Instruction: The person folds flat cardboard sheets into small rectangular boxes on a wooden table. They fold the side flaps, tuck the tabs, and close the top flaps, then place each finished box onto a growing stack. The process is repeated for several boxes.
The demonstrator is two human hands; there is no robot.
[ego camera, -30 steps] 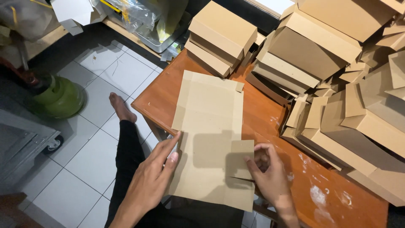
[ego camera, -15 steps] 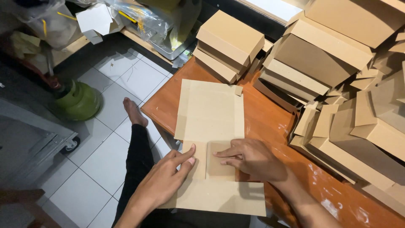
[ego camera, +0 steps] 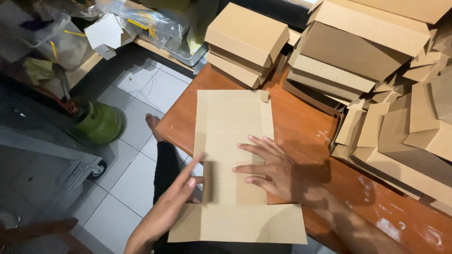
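A flat brown cardboard box blank [ego camera: 233, 122] lies on the orange-brown wooden table [ego camera: 306, 131], its near end hanging past the table's edge. My right hand [ego camera: 268, 169] rests palm down on the blank's middle, fingers spread toward the left, pressing a folded panel flat. My left hand [ego camera: 181, 188] is at the blank's left edge, fingers straight, lifting a narrow side flap [ego camera: 207, 181] upright. Neither hand grips anything.
Stacks of folded brown boxes [ego camera: 247, 40] stand at the table's far side, and a heap of boxes and loose blanks [ego camera: 400, 94] fills the right. On the tiled floor to the left are a green gas cylinder [ego camera: 99, 123] and my bare foot [ego camera: 153, 124].
My right hand has slid from the blank's near right onto its middle, pushing the small flap down flat. My left hand has shifted to the left edge and raised the side flap.
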